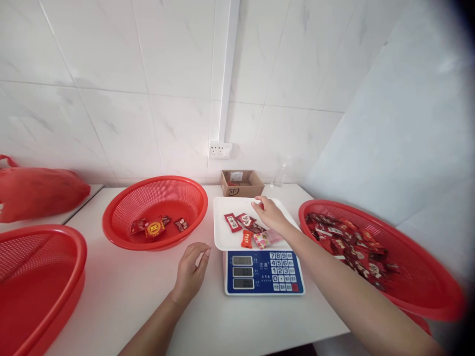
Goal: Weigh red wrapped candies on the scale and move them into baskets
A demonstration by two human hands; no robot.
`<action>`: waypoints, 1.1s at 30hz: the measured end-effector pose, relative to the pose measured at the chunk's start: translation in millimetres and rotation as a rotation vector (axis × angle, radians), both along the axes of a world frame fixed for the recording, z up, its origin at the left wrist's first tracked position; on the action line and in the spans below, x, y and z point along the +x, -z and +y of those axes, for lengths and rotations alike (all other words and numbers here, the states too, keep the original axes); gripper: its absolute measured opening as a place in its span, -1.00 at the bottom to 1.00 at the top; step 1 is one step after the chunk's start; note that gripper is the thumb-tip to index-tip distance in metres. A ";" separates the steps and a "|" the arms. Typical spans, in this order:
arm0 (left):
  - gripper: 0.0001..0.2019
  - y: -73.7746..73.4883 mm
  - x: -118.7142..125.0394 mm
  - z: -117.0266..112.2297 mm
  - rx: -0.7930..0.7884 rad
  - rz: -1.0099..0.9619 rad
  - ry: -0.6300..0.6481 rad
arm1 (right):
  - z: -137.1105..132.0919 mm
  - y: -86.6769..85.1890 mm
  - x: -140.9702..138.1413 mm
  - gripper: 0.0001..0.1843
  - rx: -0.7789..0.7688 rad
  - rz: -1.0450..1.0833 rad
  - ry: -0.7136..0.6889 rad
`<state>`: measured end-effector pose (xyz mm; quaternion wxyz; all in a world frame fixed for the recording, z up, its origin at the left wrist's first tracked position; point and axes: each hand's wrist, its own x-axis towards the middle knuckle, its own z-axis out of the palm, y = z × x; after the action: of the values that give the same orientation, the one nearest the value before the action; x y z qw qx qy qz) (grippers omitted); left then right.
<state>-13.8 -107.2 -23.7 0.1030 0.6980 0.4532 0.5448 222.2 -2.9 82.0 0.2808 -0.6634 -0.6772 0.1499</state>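
My right hand (272, 215) hovers over the right half of the scale's white tray (220, 237), fingers loosely bent and a little apart, nothing visible in them. Several wrapped candies lie on the tray left of and below that hand: a dark red candy (232, 222), a red packet with a white label (245, 219), an orange-red candy (246, 239) and a pink checkered packet (262, 239). The scale's blue keypad panel (263, 273) faces me. Left of the scale, my left hand (191, 272) is held over the table, loosely curled, thumb apart from the fingers, holding nothing visible.
A red basket (111, 225) at left holds several candies (155, 228). Another, fuller with candies (345, 242), stands at right with its red rim (441, 316) at the table edge. Another red basket (79, 277), a red bag (40, 193), a cardboard box (243, 190) and a clear bottle (279, 177) surround them.
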 end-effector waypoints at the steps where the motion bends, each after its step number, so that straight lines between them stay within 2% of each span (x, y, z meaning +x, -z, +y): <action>1: -0.86 0.1 -0.1 -0.2 -0.001 -0.003 0.002 | -0.6 -1.0 2.7 -0.55 0.011 -0.013 -0.003; 7: -0.87 -0.3 1.0 -2.0 0.007 -0.011 0.036 | -16.5 -4.5 16.8 -0.56 0.100 -0.035 -0.093; 11: -0.87 -0.7 1.8 -2.3 -0.002 -0.021 0.045 | -24.2 2.2 19.4 -0.65 0.060 -0.103 -0.219; 16: -0.88 -1.2 1.7 -1.1 -0.019 -0.011 0.042 | -20.2 12.5 5.1 -0.66 0.113 -0.243 -0.417; 19: -0.88 -0.9 1.1 -0.2 -0.017 -0.012 0.033 | -17.1 13.5 -11.0 -0.62 0.157 -0.345 -0.479; 24: -0.88 -0.7 0.1 0.9 -0.026 -0.004 0.023 | -16.9 12.4 -25.1 -0.60 0.045 -0.401 -0.562; 29: -0.88 -2.5 1.2 -0.4 -0.035 -0.002 0.030 | -19.6 13.9 -14.7 -0.63 0.021 -0.350 -0.654; 31: -0.88 -3.0 1.9 -1.2 -0.036 0.000 0.039 | -21.0 11.6 -8.4 -0.64 0.082 -0.308 -0.644; 33: -0.88 -3.1 2.3 -1.7 -0.034 -0.004 0.043 | -22.6 6.8 -1.7 -0.64 0.148 -0.216 -0.531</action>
<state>-11.5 -108.8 -20.6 0.1271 0.7047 0.4472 0.5361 220.5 -25.5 75.1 0.2054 -0.4528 -0.8622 0.0967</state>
